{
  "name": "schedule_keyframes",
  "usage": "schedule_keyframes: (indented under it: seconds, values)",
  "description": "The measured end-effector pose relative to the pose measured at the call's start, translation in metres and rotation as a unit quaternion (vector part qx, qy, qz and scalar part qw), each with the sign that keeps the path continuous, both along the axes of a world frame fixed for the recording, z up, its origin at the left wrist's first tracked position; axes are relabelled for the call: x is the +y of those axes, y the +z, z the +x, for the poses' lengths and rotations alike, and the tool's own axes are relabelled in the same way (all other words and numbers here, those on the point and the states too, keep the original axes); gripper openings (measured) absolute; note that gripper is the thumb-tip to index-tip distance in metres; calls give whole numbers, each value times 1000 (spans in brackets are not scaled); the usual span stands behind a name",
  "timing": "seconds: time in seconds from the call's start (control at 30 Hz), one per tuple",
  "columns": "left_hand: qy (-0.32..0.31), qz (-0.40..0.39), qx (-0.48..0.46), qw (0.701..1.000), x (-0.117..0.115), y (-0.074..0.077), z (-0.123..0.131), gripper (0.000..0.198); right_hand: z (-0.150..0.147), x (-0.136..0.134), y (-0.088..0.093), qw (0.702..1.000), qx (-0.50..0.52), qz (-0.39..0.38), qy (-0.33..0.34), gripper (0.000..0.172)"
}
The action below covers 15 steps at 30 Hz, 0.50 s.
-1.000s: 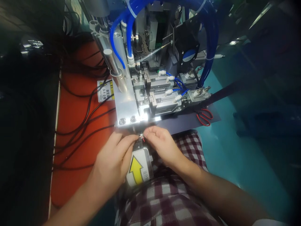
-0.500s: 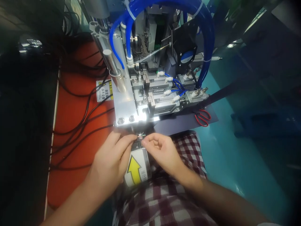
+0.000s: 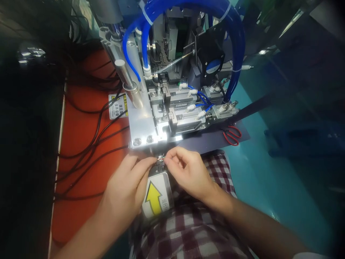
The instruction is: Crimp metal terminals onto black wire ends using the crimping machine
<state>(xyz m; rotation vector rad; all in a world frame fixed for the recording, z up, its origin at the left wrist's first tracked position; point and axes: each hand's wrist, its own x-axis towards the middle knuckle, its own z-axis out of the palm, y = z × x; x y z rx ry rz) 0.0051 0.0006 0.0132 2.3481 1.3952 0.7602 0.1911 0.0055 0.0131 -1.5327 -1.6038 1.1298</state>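
Thin coloured wires (image 3: 161, 158), some white and some reddish, stretch between my fingertips in front of the machine. My left hand (image 3: 129, 183) pinches them from the left with thumb and forefinger. On the other side, my right hand (image 3: 187, 171) is closed, its thumb and forefinger pressed together at the wires' right end. Both hands hover just above a small dark metal part (image 3: 155, 169) at the near end of the machine. Below that part is a white label with a yellow arrow (image 3: 154, 197). The wire tips are too small to make out.
A metal machine (image 3: 142, 122) with pneumatic cylinders and thick blue hoses (image 3: 238, 39) stands directly ahead. Red-handled scissors or snips (image 3: 232, 135) lie on a dark sheet to the right. Black cables (image 3: 94, 144) run over the orange surface (image 3: 81, 129) at left.
My right hand has risen slightly and its fingers have closed in more on the wires. My left hand keeps its pinch, almost unmoved. The view has shifted a little.
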Motion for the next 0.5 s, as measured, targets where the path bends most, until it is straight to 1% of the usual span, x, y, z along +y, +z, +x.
schedule_keyframes:
  seconds: [0.07, 0.2, 0.23, 0.3, 0.4, 0.5]
  values:
    - [1, 5, 3, 1000, 0, 0, 0, 22, 1, 0, -4, 999, 37, -20, 3, 15]
    - [2, 8, 6, 1000, 0, 0, 0, 21, 4, 1, -8, 999, 33, 2, 15, 12]
    - [3, 10, 5, 1000, -1, 1, 0, 21, 4, 2, -8, 999, 43, -10, 14, 11]
    - [3, 11, 4, 1000, 0, 2, 0, 21, 5, 5, -8, 994, 86, -62, 6, 10]
    - [0, 10, 8, 1000, 1, 2, 0, 21, 5, 10, -6, 978, 155, -143, -3, 11]
    - [-14, 9, 25, 1000, 0, -1, -2, 25, 5, 12, -5, 970, 179, -164, -6, 11]
